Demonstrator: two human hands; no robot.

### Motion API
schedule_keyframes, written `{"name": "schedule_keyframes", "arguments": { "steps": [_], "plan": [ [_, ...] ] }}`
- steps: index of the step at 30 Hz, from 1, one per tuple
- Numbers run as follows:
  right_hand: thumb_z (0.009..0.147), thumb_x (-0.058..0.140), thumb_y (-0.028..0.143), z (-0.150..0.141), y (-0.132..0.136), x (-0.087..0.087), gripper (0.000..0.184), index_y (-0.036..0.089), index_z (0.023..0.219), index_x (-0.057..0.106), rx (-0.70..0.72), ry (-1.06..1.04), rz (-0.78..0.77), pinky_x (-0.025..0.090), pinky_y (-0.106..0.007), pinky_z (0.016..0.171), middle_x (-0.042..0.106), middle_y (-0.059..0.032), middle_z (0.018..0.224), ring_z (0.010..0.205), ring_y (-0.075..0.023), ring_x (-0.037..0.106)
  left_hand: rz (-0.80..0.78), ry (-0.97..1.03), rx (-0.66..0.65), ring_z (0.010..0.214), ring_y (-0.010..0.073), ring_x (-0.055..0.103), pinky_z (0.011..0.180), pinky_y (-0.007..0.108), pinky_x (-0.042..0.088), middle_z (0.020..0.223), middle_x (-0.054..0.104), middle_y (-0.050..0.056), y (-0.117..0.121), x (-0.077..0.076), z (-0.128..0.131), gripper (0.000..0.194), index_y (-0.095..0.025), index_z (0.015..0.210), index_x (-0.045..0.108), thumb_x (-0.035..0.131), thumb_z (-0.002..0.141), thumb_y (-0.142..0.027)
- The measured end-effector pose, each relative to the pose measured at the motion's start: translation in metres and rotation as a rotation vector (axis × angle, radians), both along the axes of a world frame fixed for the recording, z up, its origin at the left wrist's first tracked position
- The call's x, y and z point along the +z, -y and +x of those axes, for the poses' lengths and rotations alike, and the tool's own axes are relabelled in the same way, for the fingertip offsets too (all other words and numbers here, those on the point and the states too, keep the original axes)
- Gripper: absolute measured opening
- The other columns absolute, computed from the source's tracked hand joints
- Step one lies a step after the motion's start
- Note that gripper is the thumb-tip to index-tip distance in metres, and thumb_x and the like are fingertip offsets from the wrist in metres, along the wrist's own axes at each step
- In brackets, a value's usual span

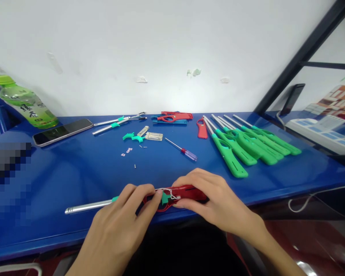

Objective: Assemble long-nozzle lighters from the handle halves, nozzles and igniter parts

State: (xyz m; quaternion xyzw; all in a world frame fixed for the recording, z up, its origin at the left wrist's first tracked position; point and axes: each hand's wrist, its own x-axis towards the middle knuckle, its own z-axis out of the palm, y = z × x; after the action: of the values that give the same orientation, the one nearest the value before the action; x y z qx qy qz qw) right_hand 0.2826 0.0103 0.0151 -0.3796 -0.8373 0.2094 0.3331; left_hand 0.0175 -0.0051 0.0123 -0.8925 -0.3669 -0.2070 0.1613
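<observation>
A red lighter body (186, 191) with a long silver tube (87, 206) lies along the table's front edge, its inside partly exposed. My left hand (126, 214) is closed on its front part, thumb beside the green trigger (165, 197). My right hand (215, 195) grips the red handle end, with thumb and fingers on either side. A thin white wire (168, 190) loops out of the casing between my hands. Part of the casing is hidden under my fingers.
Several green lighters (232, 157) lie at the right. A screwdriver (186, 153), red casing halves (178, 116), a red half (201, 128), green triggers (137, 138), clear fuel tanks (154, 136) and silver tubes (110, 126) lie behind my hands. A phone (63, 132) and bottle (28, 105) are left.
</observation>
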Motion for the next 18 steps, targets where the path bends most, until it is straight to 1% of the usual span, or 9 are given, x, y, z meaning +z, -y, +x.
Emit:
{"name": "schedule_keyframes", "arguments": {
  "steps": [4, 8, 12, 15, 18],
  "plan": [
    [0.101, 0.076, 0.032, -0.001, -0.003, 0.002, 0.028, 0.028, 0.126, 0.067, 0.013, 0.018, 0.011, 0.052, -0.029, 0.095, 0.079, 0.0008, 0.116, 0.101, -0.017, 0.071, 0.055, -0.011, -0.072, 0.088, 0.021, 0.066, 0.059, 0.03, 0.053, 0.107, 0.076, 0.006, -0.006, 0.005, 0.006, 0.035, -0.017, 0.12, 0.069, 0.038, 0.107, -0.006],
    [0.1, 0.077, 0.032, -0.002, -0.005, 0.002, 0.029, 0.027, 0.126, 0.067, 0.015, 0.026, 0.002, 0.051, -0.028, 0.096, 0.079, 0.0017, 0.115, 0.101, -0.0164, 0.069, 0.147, 0.051, -0.116, 0.083, 0.0213, 0.064, 0.059, 0.034, 0.049, 0.097, 0.075, 0.007, -0.01, 0.009, 0.013, 0.041, -0.016, 0.105, 0.071, 0.031, 0.109, -0.006],
    [0.099, 0.078, 0.03, -0.002, -0.005, 0.003, 0.03, 0.028, 0.127, 0.067, 0.026, 0.022, -0.004, 0.052, -0.029, 0.095, 0.079, 0.0018, 0.117, 0.1, -0.0166, 0.069, 0.161, -0.038, -0.194, 0.079, 0.0197, 0.063, 0.056, 0.033, 0.047, 0.094, 0.074, 0.004, -0.014, 0.017, 0.013, 0.041, -0.019, 0.097, 0.072, 0.035, 0.107, -0.004],
    [0.099, 0.078, 0.031, -0.003, -0.005, 0.004, 0.03, 0.028, 0.127, 0.068, 0.025, 0.03, -0.008, 0.053, -0.03, 0.094, 0.079, 0.0011, 0.117, 0.099, -0.0181, 0.069, 0.181, -0.004, -0.179, 0.076, 0.0197, 0.062, 0.054, 0.034, 0.046, 0.087, 0.073, 0.003, -0.016, 0.013, 0.013, 0.045, -0.021, 0.092, 0.071, 0.032, 0.107, -0.005],
    [0.1, 0.076, 0.032, -0.003, -0.004, 0.003, 0.029, 0.028, 0.128, 0.068, 0.021, 0.037, 0.002, 0.054, -0.031, 0.093, 0.079, 0.0004, 0.117, 0.099, -0.0185, 0.069, 0.19, 0.035, -0.143, 0.079, 0.0202, 0.063, 0.057, 0.035, 0.047, 0.088, 0.073, 0.004, -0.016, 0.004, 0.013, 0.046, -0.021, 0.096, 0.071, 0.03, 0.108, -0.006]
  ]
}}
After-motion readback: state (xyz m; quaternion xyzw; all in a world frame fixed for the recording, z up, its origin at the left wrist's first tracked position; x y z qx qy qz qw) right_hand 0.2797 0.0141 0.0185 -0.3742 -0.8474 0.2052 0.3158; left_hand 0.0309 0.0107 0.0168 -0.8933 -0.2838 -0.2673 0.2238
